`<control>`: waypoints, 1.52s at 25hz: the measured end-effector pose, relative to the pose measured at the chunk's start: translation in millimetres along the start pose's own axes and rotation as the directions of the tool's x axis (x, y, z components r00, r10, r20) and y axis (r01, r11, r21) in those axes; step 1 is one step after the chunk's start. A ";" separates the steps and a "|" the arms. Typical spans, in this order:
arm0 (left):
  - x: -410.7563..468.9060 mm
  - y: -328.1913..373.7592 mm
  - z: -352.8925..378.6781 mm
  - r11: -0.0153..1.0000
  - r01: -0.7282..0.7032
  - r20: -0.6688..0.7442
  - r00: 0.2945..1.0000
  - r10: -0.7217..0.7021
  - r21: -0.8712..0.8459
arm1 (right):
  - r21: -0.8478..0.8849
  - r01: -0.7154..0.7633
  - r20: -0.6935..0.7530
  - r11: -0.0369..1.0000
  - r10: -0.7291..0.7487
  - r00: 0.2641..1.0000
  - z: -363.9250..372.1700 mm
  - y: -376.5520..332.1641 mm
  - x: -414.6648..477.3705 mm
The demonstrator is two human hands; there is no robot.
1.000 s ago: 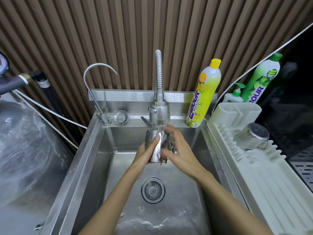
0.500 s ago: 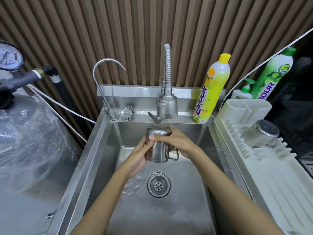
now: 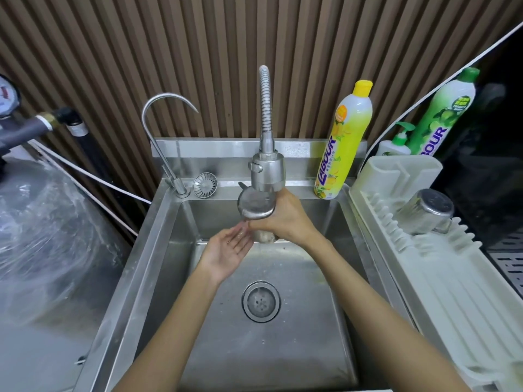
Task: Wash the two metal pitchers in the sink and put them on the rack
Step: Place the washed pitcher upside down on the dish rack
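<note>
Change: half a second ago both hands wrapped the pitcher (image 3: 256, 210); now the left hand (image 3: 226, 251) has let go and lies palm up, fingers spread, just below and beside it
Right grip: the right hand (image 3: 285, 219) alone grasps the pitcher, clenched round its side
Left grip: released, holding nothing
Pitcher place: over the back of the sink (image 3: 169, 236), raised right under the tap head (image 3: 267, 174), mouth turned up toward it
Second pitcher: lies on its side on the rack (image 3: 452, 292) at the right, bottom facing the camera, well apart from the hands
Meaning: one pitcher looks finished and racked; the one in hand seems to be at its rinse, so the task is likely past halfway, with emptying and racking left to do
Hard to see: the water stream is hidden by the tap head and pitcher rim; blur at the left fingertips suggests water falling there, but I cannot tell for sure
Hidden: the pitcher's handle and lower body sit behind the right hand; whether soap remains inside cannot be told
Cut off: the rack's near end runs out of view at the lower right
</note>
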State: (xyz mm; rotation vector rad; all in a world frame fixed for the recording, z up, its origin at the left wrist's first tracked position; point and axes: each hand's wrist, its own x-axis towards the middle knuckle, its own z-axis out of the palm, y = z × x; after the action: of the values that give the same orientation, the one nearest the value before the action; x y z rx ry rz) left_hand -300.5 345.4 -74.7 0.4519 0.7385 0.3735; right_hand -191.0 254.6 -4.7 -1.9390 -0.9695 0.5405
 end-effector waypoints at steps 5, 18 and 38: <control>6.0 -12.5 44.2 0.935 -0.133 0.064 0.991 0.119 0.330 | 0.045 -0.086 -0.187 0.995 0.093 0.978 -32.3 14.2 -22.0; 18.0 -159.6 173.9 -0.028 -0.555 0.553 0.832 -0.049 0.832 | 0.098 -0.535 -0.749 0.839 0.416 0.515 -205.8 133.7 -107.5; 44.5 -220.5 225.6 0.034 -0.581 0.579 0.801 -0.151 0.813 | -0.114 -0.672 -0.638 0.732 0.464 0.614 -203.3 166.1 -95.6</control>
State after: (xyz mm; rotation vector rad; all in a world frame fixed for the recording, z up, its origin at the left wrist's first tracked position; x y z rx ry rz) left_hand -72.9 122.7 -66.1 2.0516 0.1980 -0.0858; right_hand -40.5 21.9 -40.7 -2.5366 0.0016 0.0858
